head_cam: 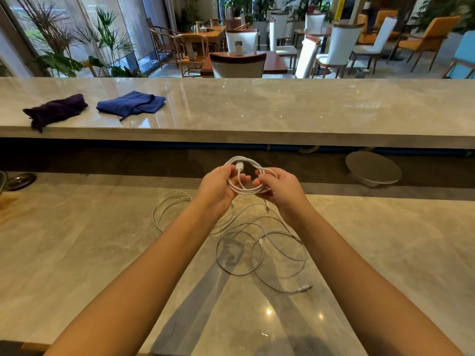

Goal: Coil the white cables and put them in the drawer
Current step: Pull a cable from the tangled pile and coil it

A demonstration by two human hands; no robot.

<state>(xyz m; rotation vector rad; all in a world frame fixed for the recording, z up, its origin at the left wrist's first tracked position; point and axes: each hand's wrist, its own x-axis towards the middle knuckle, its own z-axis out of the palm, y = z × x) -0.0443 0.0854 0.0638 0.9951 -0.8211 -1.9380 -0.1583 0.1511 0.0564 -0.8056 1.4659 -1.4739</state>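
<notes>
A white cable wound into a small coil (245, 176) is held up above the marble counter (77, 253) between both hands. My left hand (218, 188) grips the coil's left side, with a USB plug standing up by the thumb. My right hand (280, 188) pinches the coil's right side. Below the hands, loose white cables (257, 242) lie in tangled loops on the counter, one plug end (304, 287) pointing right. No drawer is in view.
A raised marble bar top (257, 109) runs across behind the counter, with a dark purple cloth (56, 109) and a blue cloth (131, 104) at its left. A round metal stand (372, 168) sits at right. Chairs and tables fill the room beyond.
</notes>
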